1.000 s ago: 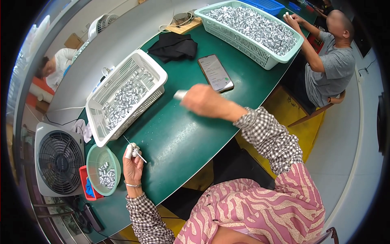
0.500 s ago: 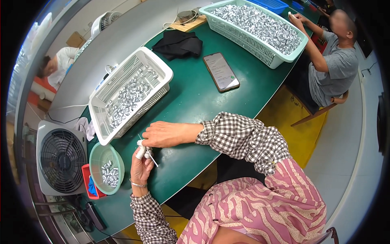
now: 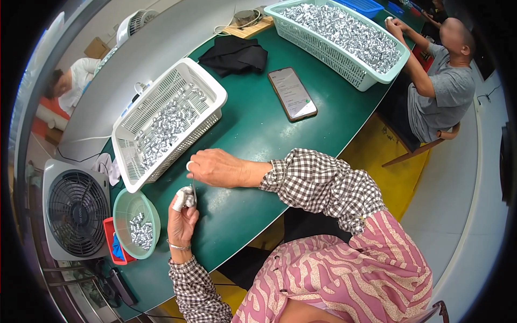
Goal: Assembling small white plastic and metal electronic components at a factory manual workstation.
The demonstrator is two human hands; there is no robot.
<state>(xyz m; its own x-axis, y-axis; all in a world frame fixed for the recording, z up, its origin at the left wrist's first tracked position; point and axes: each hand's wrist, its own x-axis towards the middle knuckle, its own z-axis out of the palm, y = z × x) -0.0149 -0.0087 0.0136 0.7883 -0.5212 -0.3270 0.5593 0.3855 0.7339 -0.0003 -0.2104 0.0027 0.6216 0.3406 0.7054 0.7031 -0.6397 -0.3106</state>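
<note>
My left hand [image 3: 183, 222], with white coverings on its fingertips, pinches a small silvery metal piece [image 3: 189, 200] near the table's front edge. Just above and to the right of it is my right hand [image 3: 218, 168], also with a white-wrapped fingertip. Its fingers are closed on a thin rod-like tool [image 3: 194, 187] that points down to the piece. The tool's exact kind is too fine to make out. Beyond the hands stands a white plastic basket [image 3: 210, 107] partly filled with small silvery metal pieces. A light green bowl [image 3: 154, 210] to the left holds more of them.
A red tray [image 3: 111, 243] sits beside the bowl, and a box fan [image 3: 77, 212] stands at far left. Farther off are a phone [image 3: 292, 94], a black cloth [image 3: 233, 55] and a full pale green basket [image 3: 328, 58]. A co-worker [image 3: 442, 97] sits at right.
My right hand has risen slightly away from my left hand. The thin tool, slanted across the left fingers before, now hangs nearly upright beside the metal piece.
</note>
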